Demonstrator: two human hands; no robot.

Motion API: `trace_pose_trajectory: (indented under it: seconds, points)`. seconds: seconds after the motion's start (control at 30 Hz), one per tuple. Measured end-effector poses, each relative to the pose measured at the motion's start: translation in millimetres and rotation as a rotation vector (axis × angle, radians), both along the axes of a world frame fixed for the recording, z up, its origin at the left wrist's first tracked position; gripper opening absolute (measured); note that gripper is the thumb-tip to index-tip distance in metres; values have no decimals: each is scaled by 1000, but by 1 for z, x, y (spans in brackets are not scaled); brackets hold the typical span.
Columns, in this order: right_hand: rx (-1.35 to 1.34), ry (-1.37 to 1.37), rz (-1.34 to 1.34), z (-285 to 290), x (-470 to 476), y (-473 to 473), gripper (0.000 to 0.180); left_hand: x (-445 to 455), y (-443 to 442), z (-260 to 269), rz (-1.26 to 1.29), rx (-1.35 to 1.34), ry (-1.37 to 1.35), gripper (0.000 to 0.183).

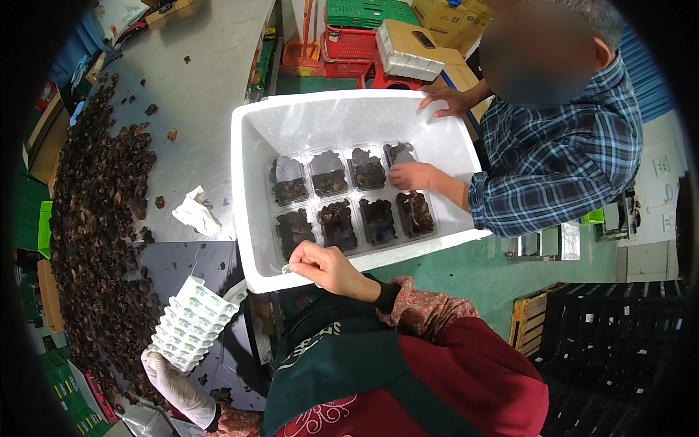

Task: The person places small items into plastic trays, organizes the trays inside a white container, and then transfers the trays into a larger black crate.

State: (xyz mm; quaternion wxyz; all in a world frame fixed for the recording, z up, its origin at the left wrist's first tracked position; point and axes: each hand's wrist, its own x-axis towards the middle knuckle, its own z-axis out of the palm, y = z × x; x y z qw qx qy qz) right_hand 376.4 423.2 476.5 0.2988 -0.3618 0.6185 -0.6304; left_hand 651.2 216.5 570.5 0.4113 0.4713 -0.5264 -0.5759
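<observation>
My left hand [177, 388], in a white glove, holds a curled sheet of green-and-white stickers [194, 322] by its lower end. Between the bare thumb and forefinger of my right hand [336, 273] is one small round sticker [285, 268]. That hand hangs over the near wall of a white foam box [349, 99]. Inside the box, several clear plastic punnets [327, 173] of dark wood ear mushrooms [337, 224] stand in two rows. My right hand is nearest the punnet at the near left corner [295, 229].
Loose mushrooms [104, 229] cover the left of the metal table [185, 109]. A crumpled white glove [197, 212] lies beside the box. Across from me, another person's hand [412, 176] reaches into the box, the other [450, 101] at its rim. Black crates [611, 349] are stacked at right.
</observation>
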Motion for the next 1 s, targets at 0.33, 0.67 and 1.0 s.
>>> trace_pose_trajectory:
  seconds: [0.33,0.67,1.0]
  points:
    - [-34,20,-4,-4,4,-1,9,8,-2,-6,-17,-23,29,24]
    - [69,12,-55,-4,9,2,11,39,-19,-27,-97,-30,-19,30]
    - [61,-8,-55,-7,8,1,12,34,-19,-24,-138,-9,6,29]
